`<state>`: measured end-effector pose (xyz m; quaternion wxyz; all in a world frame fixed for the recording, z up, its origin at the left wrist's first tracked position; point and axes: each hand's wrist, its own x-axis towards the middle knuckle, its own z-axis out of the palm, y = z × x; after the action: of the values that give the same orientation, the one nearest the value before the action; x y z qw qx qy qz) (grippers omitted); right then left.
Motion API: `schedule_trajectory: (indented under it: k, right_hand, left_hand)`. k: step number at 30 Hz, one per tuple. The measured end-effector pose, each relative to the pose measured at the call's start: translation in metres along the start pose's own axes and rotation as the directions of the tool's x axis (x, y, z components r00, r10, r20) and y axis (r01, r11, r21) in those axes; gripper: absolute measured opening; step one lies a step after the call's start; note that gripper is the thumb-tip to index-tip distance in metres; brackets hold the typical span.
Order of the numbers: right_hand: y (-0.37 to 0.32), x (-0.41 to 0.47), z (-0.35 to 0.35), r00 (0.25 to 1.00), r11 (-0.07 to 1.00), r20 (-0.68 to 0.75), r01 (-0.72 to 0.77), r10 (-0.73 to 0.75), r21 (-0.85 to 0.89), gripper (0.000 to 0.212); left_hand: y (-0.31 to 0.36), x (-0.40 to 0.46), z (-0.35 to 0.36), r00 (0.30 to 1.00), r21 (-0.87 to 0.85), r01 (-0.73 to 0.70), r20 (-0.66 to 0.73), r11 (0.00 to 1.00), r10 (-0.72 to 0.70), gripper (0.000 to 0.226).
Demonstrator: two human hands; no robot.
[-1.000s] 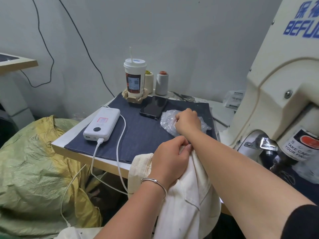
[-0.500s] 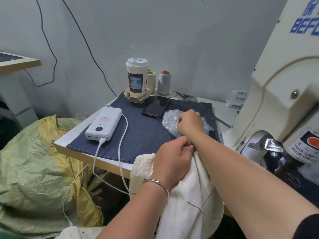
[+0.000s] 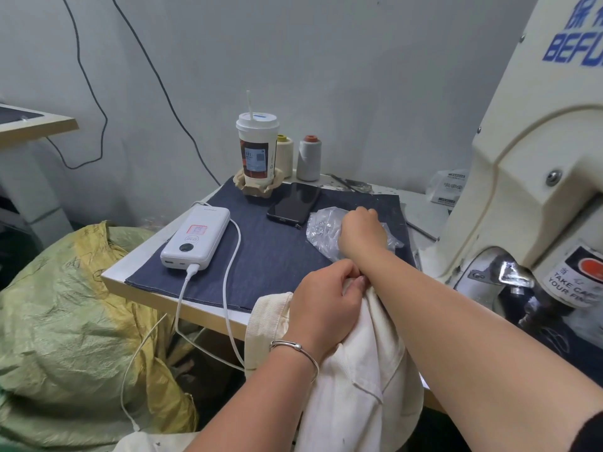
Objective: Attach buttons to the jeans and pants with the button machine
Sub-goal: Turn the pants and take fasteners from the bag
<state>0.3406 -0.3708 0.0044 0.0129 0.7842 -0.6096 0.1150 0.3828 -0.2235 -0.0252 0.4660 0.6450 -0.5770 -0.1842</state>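
The cream pants hang bunched up at the near edge of the table, in front of the person. The cloth is thick and soft, with fine ribs along one folded edge and a stitched seam lower down. No button shows on the part that can be seen, so this pair looks not done yet. The left hand has its fingers curled tight around a fold at the top of the pants and holds them up. The right hand reaches far across the dark blue cloth mat and sits on a crinkly clear plastic bag with small shiny bits inside, likely the buttons. Its fingers are hidden on the far side, so I cannot tell if they have pinched one. My guess is that a button is being picked, and the pressing in the machine is left to do. The big cream button machine stands at the right, with a warning sticker near its metal nose. On the mat also lie a white power bank with a cable and a black phone. At the far edge stand a drink cup and two thread spools.
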Motion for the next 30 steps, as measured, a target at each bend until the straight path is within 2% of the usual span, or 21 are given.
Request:
schedule_trajectory:
  k: [4,10,13,18,21,23,27,30]
  right_hand:
    - [0.001,-0.002,-0.001,0.999,0.998,-0.032,0.023,-0.024,-0.051,0.026]
    - [-0.002,-0.006,-0.011,0.984,0.976,-0.062,0.155,-0.166,-0.154,0.026]
    - [0.000,-0.006,-0.018,0.969,0.957,-0.077,0.219,-0.236,-0.190,0.027]
    - [0.007,-0.023,-0.035,0.969,0.976,-0.137,0.190,-0.204,-0.109,0.025]
    - [0.010,-0.048,-0.046,0.968,0.980,-0.156,0.196,-0.198,-0.026,0.022]
    - [0.012,-0.070,-0.054,0.959,0.976,-0.185,0.218,-0.214,-0.002,0.022]
    - [0.021,-0.128,-0.076,0.922,0.949,-0.253,0.313,-0.294,0.039,0.022]
    - [0.039,-0.189,-0.095,0.867,0.924,-0.363,0.380,-0.341,0.040,0.009]
  left_hand:
    - [0.000,0.000,0.000,1.000,0.006,0.003,0.004,1.000,-0.003,0.013]
    - [0.000,0.001,0.001,1.000,0.001,0.018,-0.004,1.000,-0.018,0.021]
    - [0.000,0.002,0.001,1.000,0.000,0.027,-0.011,1.000,-0.027,0.033]
    - [0.005,0.001,0.001,0.999,0.033,0.033,-0.029,0.999,-0.032,0.036]
    - [0.008,0.000,-0.001,0.999,0.046,0.033,-0.010,0.998,-0.032,0.021]
    - [0.010,-0.001,-0.002,0.999,0.069,0.035,-0.009,0.997,-0.034,0.021]
    - [0.010,-0.001,-0.003,0.997,0.099,0.074,-0.024,0.992,-0.072,0.039]
    - [0.010,-0.001,-0.002,0.993,0.078,0.118,0.008,0.990,-0.118,0.030]
